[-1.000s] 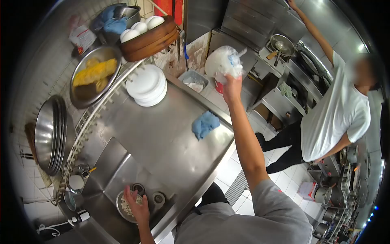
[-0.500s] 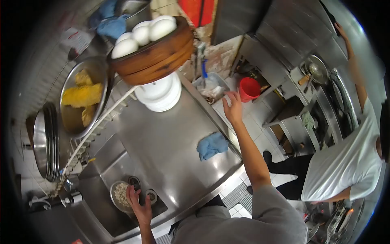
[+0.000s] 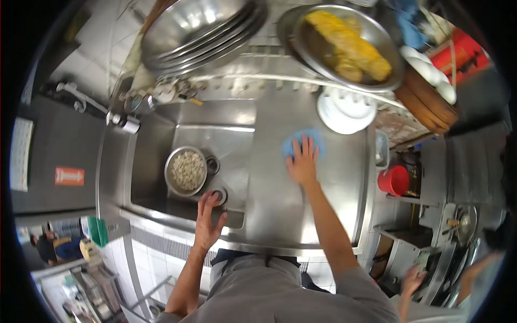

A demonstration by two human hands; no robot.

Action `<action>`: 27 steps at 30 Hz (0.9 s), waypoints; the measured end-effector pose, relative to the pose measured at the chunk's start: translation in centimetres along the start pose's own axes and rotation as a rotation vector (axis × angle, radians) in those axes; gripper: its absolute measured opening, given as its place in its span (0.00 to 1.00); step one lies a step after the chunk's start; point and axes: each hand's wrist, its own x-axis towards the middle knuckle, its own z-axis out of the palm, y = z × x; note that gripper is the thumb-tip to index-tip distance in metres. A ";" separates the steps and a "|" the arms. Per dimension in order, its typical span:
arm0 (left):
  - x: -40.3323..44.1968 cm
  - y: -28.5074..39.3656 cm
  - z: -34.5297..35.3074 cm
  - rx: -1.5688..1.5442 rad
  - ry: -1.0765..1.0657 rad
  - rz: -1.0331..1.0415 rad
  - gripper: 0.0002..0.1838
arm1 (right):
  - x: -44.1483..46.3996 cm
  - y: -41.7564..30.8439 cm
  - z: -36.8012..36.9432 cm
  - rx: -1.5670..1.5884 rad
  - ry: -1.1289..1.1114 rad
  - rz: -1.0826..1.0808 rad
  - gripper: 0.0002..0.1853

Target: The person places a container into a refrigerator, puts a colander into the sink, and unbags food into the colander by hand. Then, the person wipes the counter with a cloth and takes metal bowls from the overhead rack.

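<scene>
My right hand [image 3: 304, 163] lies flat with spread fingers on a blue cloth [image 3: 301, 141] on the steel counter [image 3: 274, 199]. The cloth shows around and between the fingertips, and the palm hides part of it. My left hand [image 3: 209, 222] hovers over the front edge of the sink [image 3: 156, 183], fingers apart and nothing in it. Just beyond its fingertips is a small round object [image 3: 219, 195] in the sink. A metal bowl [image 3: 186, 171] of pale chopped pieces stands in the sink, with a dark ring-shaped item [image 3: 213, 164] beside it.
White plates [image 3: 346, 112] are stacked at the counter's back right. On the rack above are steel bowls [image 3: 199, 32], a bowl of yellow food [image 3: 350, 46] and a wooden steamer [image 3: 425, 99] holding white rounded items. A red bucket [image 3: 393, 180] and another person's hand [image 3: 413, 280] are at right.
The view has swung left. My right hand has come from beyond the counter's right edge down onto the cloth, which now lies farther back. My left hand stays by the sink.
</scene>
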 end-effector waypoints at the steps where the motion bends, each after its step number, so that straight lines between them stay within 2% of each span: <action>1: -0.4 -0.1 -0.6 0.025 0.025 0.024 0.32 | 3.3 -0.2 1.6 -0.017 -0.008 -0.042 0.29; 4: -2.4 -1.2 -2.2 0.011 0.101 -0.034 0.30 | 10.8 -1.3 5.0 -0.013 -0.022 -0.149 0.28; 7: -4.6 -2.9 -4.2 0.057 0.155 -0.114 0.31 | 11.5 -2.8 3.8 -0.040 -0.119 -0.130 0.27; 12: -6.3 -6.8 -7.4 -0.019 0.247 -0.281 0.29 | 0.2 -3.2 -1.0 -0.007 -0.133 -0.267 0.26; 16: -4.8 -11.3 -10.9 -0.032 0.317 -0.273 0.28 | -8.7 -3.2 -6.0 -0.066 -0.083 -0.120 0.25; 18: -3.3 -14.1 -12.5 -0.112 0.347 -0.305 0.27 | -10.1 -3.9 -7.6 -0.046 -0.153 0.056 0.24; 19: -2.3 -15.7 -13.2 -0.184 0.370 -0.332 0.27 | -9.5 -4.8 -7.3 -0.055 -0.148 0.055 0.24; 21: -0.1 -19.5 -14.7 -0.188 0.365 -0.306 0.26 | -7.9 -8.9 -8.1 -0.121 0.014 0.054 0.21; 23: 2.3 -22.8 -16.4 -0.157 0.301 -0.271 0.26 | -4.6 -15.0 -6.4 0.011 0.125 0.078 0.16; 24: 3.7 -24.1 -17.2 -0.175 0.285 -0.256 0.26 | -3.5 -16.7 -4.8 0.061 0.035 0.128 0.16; 26: 5.4 -25.7 -19.4 -0.211 0.253 -0.234 0.26 | -0.7 -22.0 -0.6 0.426 -0.029 0.294 0.13; 27: 7.1 -26.3 -20.3 -0.246 0.226 -0.202 0.25 | 0.9 -24.6 0.9 0.454 -0.046 0.177 0.11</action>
